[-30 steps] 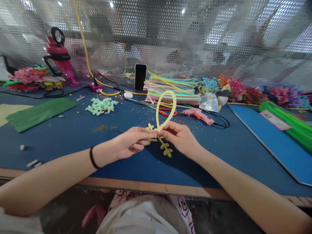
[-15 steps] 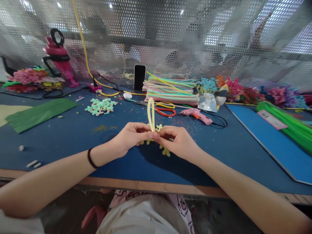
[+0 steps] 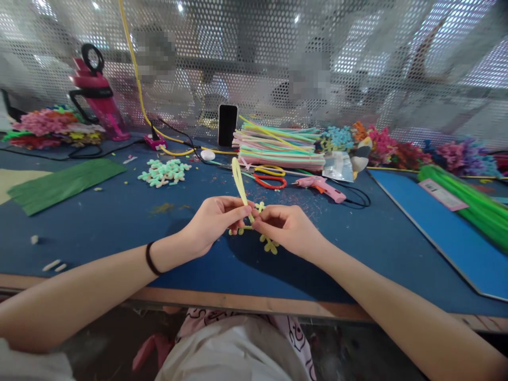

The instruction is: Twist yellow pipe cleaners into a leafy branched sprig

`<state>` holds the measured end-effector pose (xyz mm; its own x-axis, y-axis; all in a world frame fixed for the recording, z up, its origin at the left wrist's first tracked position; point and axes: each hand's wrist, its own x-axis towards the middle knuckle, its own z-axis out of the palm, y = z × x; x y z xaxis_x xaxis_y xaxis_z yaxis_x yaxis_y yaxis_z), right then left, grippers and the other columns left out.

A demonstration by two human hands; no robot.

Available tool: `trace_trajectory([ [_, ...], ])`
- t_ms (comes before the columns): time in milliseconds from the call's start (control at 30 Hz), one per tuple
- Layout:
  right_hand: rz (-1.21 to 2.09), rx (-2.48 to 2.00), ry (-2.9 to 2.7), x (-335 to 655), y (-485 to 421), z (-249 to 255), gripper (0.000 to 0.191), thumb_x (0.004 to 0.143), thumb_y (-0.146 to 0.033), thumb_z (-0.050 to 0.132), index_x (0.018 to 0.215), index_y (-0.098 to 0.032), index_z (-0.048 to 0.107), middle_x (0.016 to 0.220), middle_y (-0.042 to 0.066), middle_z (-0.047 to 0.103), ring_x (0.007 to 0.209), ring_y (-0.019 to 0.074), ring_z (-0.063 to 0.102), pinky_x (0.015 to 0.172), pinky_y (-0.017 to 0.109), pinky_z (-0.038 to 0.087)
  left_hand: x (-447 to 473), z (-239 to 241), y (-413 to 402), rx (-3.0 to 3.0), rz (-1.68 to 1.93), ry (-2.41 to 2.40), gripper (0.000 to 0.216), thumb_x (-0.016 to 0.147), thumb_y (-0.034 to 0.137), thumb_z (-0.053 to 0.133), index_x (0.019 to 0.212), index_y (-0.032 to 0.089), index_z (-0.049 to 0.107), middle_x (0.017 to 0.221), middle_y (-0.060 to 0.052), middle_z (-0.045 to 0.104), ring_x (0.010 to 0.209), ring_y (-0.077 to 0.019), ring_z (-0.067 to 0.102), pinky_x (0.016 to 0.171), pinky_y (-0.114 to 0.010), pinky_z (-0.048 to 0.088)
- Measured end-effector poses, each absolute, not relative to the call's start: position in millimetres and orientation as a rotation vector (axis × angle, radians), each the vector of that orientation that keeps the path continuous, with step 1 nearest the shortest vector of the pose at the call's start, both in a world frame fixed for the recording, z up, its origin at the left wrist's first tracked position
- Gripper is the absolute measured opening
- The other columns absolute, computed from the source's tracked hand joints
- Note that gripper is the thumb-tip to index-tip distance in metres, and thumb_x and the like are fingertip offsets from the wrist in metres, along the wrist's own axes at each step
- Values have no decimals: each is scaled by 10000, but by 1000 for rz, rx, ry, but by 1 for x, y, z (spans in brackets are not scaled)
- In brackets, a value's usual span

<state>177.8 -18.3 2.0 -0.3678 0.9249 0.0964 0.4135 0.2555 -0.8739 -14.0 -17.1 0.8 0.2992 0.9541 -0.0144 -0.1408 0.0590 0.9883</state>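
A pale yellow pipe cleaner (image 3: 239,182), bent into a narrow loop, stands up between my hands and leans to the left. My left hand (image 3: 217,221) pinches it near its lower end. Close beside, my right hand (image 3: 289,227) is closed at the base of the same loop, its fingertips touching the lower end. Beneath and between the hands lie small yellow pipe-cleaner flower shapes (image 3: 270,245), partly hidden by my fingers. Whether the loop is joined to them I cannot tell.
Beyond my hands lie red-handled scissors (image 3: 270,182), a pink glue gun (image 3: 321,188) and a stack of pastel pipe cleaners (image 3: 280,148). Mint-green pieces (image 3: 164,173) are at left, near green sheet (image 3: 65,182). A phone (image 3: 227,125) stands behind; a blue board (image 3: 444,233) lies right.
The loop has tilted to the left and turned, its two sides now closer together. My left fingers have shifted slightly up on it; my right hand has hardly moved.
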Motion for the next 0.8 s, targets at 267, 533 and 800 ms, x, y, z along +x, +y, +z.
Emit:
trace_trajectory([
  [267,965,-1238,-1948,177,-19,0,246,806,-394,684,739,-159,700,663,25,652,548,119,526,500,248,384,-11,-2,-16,1102,1067,849,267,797,323,735,958,112,714,866,-52,682,586,-53,512,524,-180,446],
  [533,990,-1273,-1937,177,-19,1,211,795,-369,691,772,-162,723,701,36,688,584,138,573,539,255,438,-16,-1,-12,1000,1100,788,254,821,319,733,978,125,687,868,-16,645,596,-26,477,554,-146,446],
  [800,937,-1276,-1960,178,-19,-2,219,812,-371,674,780,-161,728,678,40,688,553,133,573,492,243,423,-12,6,-17,942,1191,715,135,897,228,624,967,114,617,799,20,505,549,-22,401,530,-166,402],
])
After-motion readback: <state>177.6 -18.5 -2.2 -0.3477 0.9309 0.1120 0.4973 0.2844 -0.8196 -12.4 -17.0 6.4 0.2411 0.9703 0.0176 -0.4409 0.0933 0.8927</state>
